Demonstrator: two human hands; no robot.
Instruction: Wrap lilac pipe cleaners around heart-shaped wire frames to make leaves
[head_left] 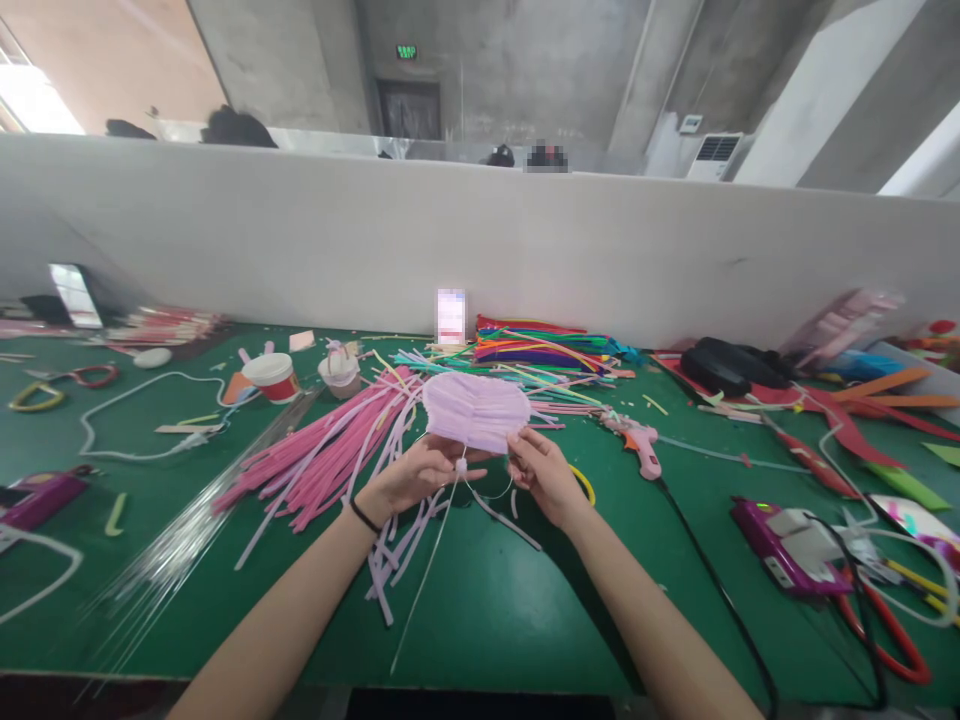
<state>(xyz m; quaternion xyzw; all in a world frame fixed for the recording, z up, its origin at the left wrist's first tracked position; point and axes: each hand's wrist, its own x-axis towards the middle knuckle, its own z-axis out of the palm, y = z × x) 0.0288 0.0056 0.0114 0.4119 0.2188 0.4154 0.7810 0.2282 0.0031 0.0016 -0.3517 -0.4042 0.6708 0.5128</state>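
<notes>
Both forearms [277, 610] were stretched over the green table [487, 620], above which the lilac fuzzy piece [476, 408] was held, its lower right edge pinched by the right hand [551, 478], its white stem [427, 570] clamped between fingers of the left hand [416, 478], presumably for steadiness.

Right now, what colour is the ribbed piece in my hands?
The ribbed piece is pale lilac; it shows best in the head view, the only one.

The ribbed, pale-lilac rounded piece [476, 408] is looking soft and matt — cloth-like. The flat green tabletop [517, 625] is showing smooth gloss — slender clear rods [187, 530] are gleaming.
</notes>
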